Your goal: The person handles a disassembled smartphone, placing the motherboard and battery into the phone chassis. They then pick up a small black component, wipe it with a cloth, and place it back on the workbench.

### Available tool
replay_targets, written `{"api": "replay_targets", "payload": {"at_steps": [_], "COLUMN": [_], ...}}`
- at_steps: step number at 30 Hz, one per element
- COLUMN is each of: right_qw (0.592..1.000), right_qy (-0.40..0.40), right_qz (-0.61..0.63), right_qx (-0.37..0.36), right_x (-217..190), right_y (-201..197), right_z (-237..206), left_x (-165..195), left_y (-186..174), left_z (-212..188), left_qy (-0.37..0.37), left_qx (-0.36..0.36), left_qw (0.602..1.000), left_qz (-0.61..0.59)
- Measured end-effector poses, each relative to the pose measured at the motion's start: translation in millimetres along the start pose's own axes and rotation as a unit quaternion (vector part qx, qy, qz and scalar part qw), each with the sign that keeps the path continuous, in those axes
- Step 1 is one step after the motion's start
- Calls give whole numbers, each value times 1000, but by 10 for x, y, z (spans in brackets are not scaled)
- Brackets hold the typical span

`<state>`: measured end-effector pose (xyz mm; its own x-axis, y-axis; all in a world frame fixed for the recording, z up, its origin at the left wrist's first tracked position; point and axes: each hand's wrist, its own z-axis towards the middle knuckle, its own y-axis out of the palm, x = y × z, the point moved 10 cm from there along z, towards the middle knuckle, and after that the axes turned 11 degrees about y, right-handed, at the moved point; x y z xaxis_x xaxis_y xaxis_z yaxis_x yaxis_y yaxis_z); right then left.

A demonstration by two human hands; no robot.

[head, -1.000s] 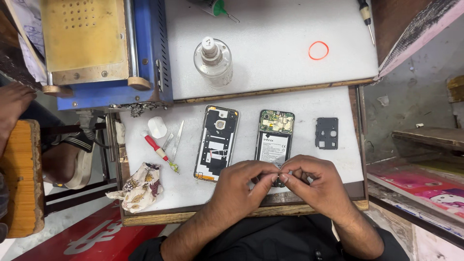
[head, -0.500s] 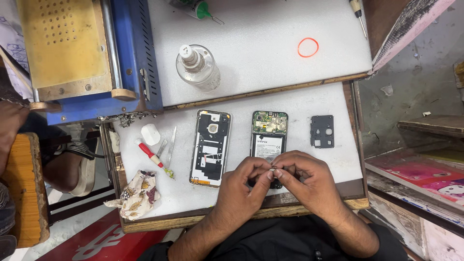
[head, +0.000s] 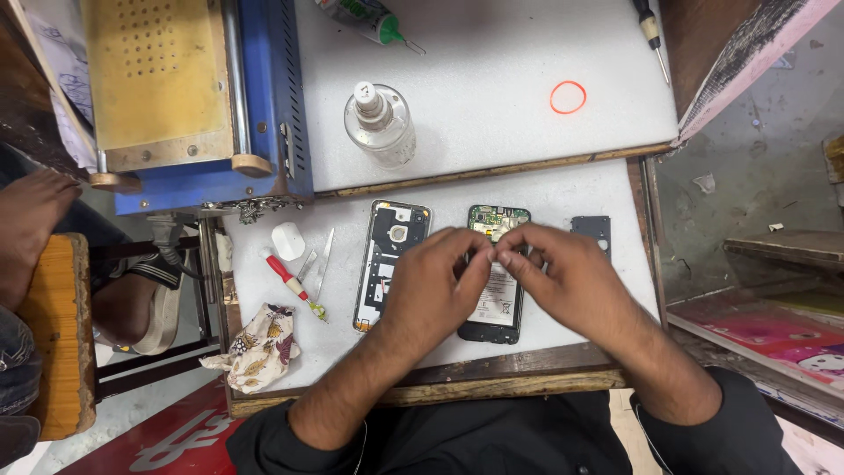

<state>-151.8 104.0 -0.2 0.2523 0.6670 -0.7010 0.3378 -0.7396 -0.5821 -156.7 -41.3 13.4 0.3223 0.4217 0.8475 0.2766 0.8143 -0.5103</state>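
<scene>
Fingertips (head: 489,255) of your left hand (head: 431,286) and right hand (head: 563,281) pinch together on something too small to tell, right over the top of the opened phone (head: 494,303), which lies lengthwise toward you near the worktop's (head: 563,189) front edge.

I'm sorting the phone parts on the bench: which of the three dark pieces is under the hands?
The opened phone with the white battery label, the middle piece. Both hands, left hand and right hand, meet above it. The frame and small cover lie uncovered.
</scene>
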Motion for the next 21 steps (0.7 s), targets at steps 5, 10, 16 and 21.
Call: {"api": "replay_targets", "payload": {"at_steps": [5, 10, 16, 21], "right_qw": [999, 996, 995, 994], "right_qy": [15, 90, 72, 84], "right_qz": [39, -19, -64, -61], "right_qx": [14, 15, 32, 28], "right_x": [61, 283, 190, 172], "right_y": [-54, -62, -17, 61], "right_z": [87, 183, 302, 412], "left_x": [-232, -316, -276, -252], "left_y": [133, 49, 23, 25], "left_z": [27, -16, -17, 8], "left_qy": [-87, -86, -26, 45], "left_qx": [1, 64, 32, 16], "left_qw": [995, 994, 998, 994], "left_qz": [-50, -35, 45, 101]}}
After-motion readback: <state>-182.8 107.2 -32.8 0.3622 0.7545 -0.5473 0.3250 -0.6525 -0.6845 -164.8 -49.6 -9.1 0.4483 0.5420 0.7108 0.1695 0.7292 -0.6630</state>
